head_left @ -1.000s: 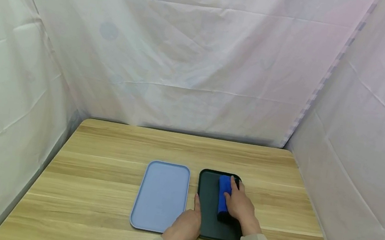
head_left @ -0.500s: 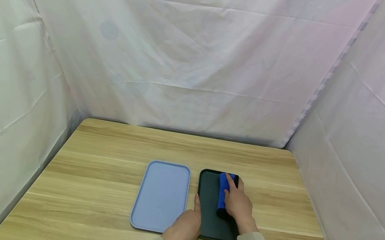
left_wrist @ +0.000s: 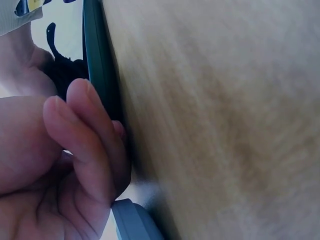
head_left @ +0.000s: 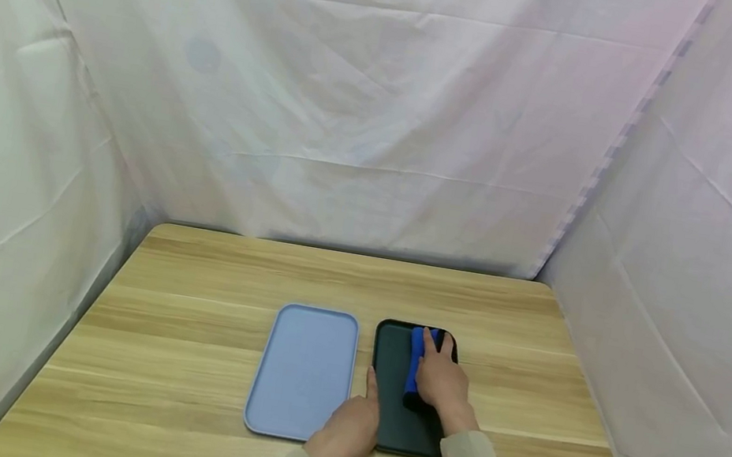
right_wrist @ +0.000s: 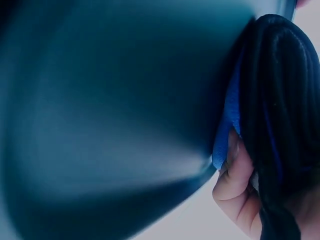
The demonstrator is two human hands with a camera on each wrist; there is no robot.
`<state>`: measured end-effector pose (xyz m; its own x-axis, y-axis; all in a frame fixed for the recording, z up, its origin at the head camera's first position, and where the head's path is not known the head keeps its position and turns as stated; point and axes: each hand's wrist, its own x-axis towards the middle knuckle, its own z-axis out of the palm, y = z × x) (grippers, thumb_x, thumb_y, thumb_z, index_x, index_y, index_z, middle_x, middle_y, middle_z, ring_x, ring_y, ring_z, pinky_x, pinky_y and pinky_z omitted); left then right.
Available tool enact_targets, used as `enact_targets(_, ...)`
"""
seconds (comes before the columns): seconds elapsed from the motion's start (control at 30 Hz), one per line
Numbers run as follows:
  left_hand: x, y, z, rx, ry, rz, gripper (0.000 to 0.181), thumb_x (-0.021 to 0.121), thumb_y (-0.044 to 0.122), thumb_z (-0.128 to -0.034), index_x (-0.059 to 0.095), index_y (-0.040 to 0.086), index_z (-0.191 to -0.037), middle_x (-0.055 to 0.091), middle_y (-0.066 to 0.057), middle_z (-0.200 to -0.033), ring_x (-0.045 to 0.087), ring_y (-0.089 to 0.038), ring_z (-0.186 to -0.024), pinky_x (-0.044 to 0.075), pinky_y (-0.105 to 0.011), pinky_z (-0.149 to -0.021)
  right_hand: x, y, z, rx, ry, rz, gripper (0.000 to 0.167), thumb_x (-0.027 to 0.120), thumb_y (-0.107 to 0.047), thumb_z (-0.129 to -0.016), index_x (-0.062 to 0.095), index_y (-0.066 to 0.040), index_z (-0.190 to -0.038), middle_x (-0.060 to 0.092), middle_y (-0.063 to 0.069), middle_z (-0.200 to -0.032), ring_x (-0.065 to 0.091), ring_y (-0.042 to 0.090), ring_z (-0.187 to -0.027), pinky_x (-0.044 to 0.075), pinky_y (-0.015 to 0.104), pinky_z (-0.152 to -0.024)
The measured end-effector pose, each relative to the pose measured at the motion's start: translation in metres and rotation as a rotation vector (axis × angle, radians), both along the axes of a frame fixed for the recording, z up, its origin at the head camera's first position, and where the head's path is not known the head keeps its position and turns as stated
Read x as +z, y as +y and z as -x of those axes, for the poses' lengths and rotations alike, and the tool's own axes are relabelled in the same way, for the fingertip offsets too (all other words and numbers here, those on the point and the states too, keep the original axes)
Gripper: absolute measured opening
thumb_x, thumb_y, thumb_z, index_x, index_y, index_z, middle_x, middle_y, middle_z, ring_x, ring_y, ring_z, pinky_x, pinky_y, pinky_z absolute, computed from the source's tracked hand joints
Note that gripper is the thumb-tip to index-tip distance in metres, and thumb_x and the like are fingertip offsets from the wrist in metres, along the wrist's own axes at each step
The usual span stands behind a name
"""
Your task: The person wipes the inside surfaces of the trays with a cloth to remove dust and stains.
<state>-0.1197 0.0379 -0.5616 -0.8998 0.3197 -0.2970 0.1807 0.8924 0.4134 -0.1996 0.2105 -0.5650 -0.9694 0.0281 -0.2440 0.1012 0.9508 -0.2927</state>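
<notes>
In the head view, my right hand [head_left: 444, 385] grips a folded blue and black cloth [head_left: 413, 368] lying on the right half of the dark green tray [head_left: 401, 432]. Its fingers spread over the top of the cloth. The right wrist view shows the thumb [right_wrist: 236, 167] against the cloth's blue side [right_wrist: 231, 107], with the tray surface [right_wrist: 105, 115] beside it. My left hand [head_left: 349, 427] rests at the tray's left edge, index finger straight along the rim. Its other fingers [left_wrist: 90, 140] bend loosely by the tray's side [left_wrist: 100, 60] in the left wrist view.
A light blue tray [head_left: 303, 374] lies left of the dark one, a narrow gap between them, close to my left hand. Both trays lie on a wooden table [head_left: 173, 358]. Pale cloth walls [head_left: 372, 101] stand behind the table and along both sides.
My right hand and the cloth have moved left and slightly toward the tray's far edge. The left hand keeps its place against the tray, and the head view has shifted slightly.
</notes>
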Motion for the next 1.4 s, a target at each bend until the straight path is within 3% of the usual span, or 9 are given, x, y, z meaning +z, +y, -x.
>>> enact_targets(0.2, 0.000, 0.000, 0.000, 0.000, -0.025, 0.009, 0.099, 0.075, 0.011, -0.0915, 0.010, -0.007, -0.163, 0.053, -0.004, -0.055, 0.050, -0.015, -0.046, 0.042, -0.030, -0.046, 0.001, -0.006, 0.000, 0.005, 0.007, -0.008, 0.062, 0.047, -0.024, -0.110, 0.023, -0.019, -0.167, 0.014, 0.031, -0.169, 0.056, 0.024, -0.055, 0.046, 0.038, -0.049)
enact_targets(0.43, -0.001, 0.001, 0.000, 0.001, -0.040, 0.006, 0.097, 0.073, 0.011, -0.0934, 0.009, -0.006, -0.163, 0.053, -0.004, -0.054, 0.050, -0.016, -0.044, 0.041, -0.030, -0.045, 0.001, -0.012, 0.000, 0.011, 0.012, 0.010, 0.063, 0.047, -0.025, -0.110, 0.022, -0.020, -0.167, 0.014, 0.030, -0.169, 0.055, 0.023, -0.050, 0.045, 0.038, -0.047)
enact_targets(0.8, -0.004, 0.001, 0.002, 0.003, -0.027, 0.017, 0.100, 0.076, 0.013, -0.0904, 0.010, -0.006, -0.163, 0.055, -0.005, -0.058, 0.051, -0.016, -0.048, 0.044, -0.030, -0.048, 0.000, -0.027, 0.000, 0.009, 0.014, 0.022, 0.063, 0.048, -0.026, -0.110, 0.023, -0.022, -0.167, 0.014, 0.027, -0.170, 0.054, 0.022, -0.049, 0.043, 0.035, -0.045)
enact_targets(1.13, -0.007, 0.002, 0.004, 0.007, -0.054, 0.001, 0.100, 0.074, 0.013, -0.0921, 0.007, -0.004, -0.164, 0.055, -0.005, -0.057, 0.052, -0.017, -0.049, 0.045, -0.031, -0.049, 0.000, -0.039, 0.002, 0.011, 0.006, 0.013, 0.063, 0.048, -0.028, -0.109, 0.023, -0.022, -0.167, 0.014, 0.026, -0.170, 0.056, 0.025, -0.055, 0.047, 0.039, -0.049)
enact_targets(1.4, -0.007, 0.001, 0.004, -0.006, -0.044, 0.007, 0.100, 0.075, 0.012, -0.0905, 0.009, -0.006, -0.163, 0.056, -0.005, -0.057, 0.053, -0.016, -0.049, 0.047, -0.031, -0.051, 0.000, -0.041, 0.000, 0.045, 0.003, 0.018, 0.066, 0.049, -0.030, -0.108, 0.022, -0.022, -0.167, 0.014, 0.027, -0.170, 0.054, 0.024, -0.053, 0.045, 0.039, -0.049)
